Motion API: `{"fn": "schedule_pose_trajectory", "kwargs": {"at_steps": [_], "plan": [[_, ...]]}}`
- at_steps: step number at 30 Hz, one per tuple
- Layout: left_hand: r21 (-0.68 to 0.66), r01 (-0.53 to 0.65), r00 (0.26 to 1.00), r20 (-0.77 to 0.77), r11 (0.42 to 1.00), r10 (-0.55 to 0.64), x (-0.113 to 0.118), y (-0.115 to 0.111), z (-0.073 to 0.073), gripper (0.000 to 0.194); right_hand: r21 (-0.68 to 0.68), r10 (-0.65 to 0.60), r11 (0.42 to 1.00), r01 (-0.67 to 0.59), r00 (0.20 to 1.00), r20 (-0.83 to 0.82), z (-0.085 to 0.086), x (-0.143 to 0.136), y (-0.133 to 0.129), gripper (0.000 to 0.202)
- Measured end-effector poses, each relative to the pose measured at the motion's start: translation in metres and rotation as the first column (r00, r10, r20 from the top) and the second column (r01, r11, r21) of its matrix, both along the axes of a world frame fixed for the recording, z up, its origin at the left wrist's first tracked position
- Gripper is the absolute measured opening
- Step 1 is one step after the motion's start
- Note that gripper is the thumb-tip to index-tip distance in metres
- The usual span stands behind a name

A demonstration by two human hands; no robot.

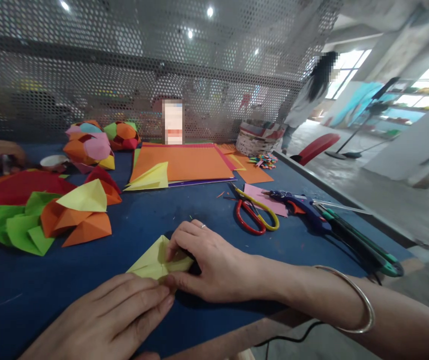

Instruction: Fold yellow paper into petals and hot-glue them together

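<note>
A folded piece of yellow paper [150, 257] lies on the blue tabletop in front of me. My right hand [209, 260], with a ring and a bangle, has its fingers curled around the paper's right side, pinching it. My left hand [115, 312] lies over the near edge, its fingers stretched out side by side and pressing the paper. The fingertips of both hands meet at the paper's near side, which they partly hide.
Scissors [257, 210] with red and yellow handles, a glue gun [304, 207] and a green-black cutter [360, 240] lie at right. Orange paper sheets [184, 162] are stacked ahead. Folded pieces [83, 215] and paper balls [90, 142] sit left. A woven basket [259, 137] stands behind.
</note>
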State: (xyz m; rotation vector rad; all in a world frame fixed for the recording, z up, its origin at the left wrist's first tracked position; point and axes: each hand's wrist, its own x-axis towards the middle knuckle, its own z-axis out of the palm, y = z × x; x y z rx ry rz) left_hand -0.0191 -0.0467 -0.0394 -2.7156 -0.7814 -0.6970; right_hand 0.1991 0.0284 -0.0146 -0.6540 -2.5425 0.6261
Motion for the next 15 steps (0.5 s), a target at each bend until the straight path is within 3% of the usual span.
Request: {"fn": "schedule_pose_trajectory", "kwargs": {"at_steps": [7,15], "plan": [[-0.01,0.023,1.0,0.01,1.0,-0.023,0.0008,0.0011,0.0012,0.027,-0.051,0.033,0.998,-0.032,0.999,0.02,0.0027,0.0033,0.0026,0.034],[-0.014,0.025,0.999,0.036,1.0,-0.024,-0.0012,-0.0003,-0.0033,0.03,-0.133,-0.053,0.989,0.062,0.996,0.071,0.0075,0.0066,0.0011,0.033]]}}
